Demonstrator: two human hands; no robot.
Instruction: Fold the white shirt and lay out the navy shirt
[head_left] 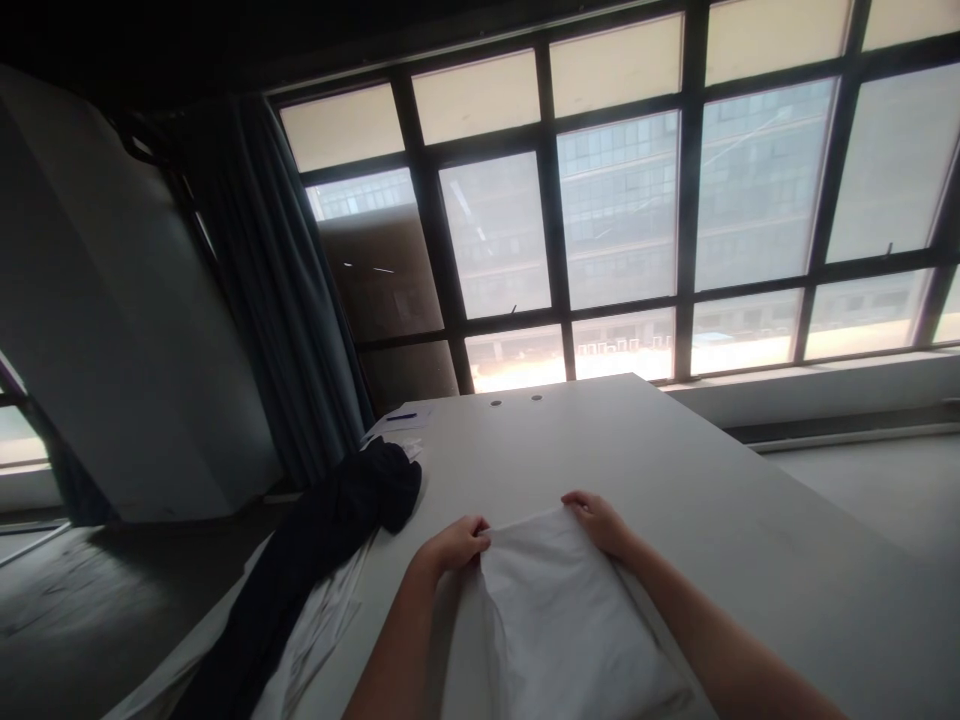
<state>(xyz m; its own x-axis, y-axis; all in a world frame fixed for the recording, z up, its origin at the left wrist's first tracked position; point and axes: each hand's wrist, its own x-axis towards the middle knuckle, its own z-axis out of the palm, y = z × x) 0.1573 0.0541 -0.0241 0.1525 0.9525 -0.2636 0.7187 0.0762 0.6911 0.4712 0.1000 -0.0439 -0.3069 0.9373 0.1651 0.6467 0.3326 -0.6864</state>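
A white piece of cloth point(566, 620), folded or layered, lies in front of me over the table and runs out of view at the bottom. My left hand point(455, 543) is closed on its far left corner, the fingers pinched at the edge. At the far right corner my right hand point(596, 520) grips the same cloth between thumb and fingers. The far edge stretches fairly straight between both hands. Whether the cloth is a garment I cannot tell.
The white table point(720, 520) reaches toward the windows point(615, 210). Dark clothing point(322, 560) is heaped along its left side over white fabric point(322, 640). A pen point(401, 416) lies on paper at the far left corner. A dark curtain point(277, 270) hangs beyond.
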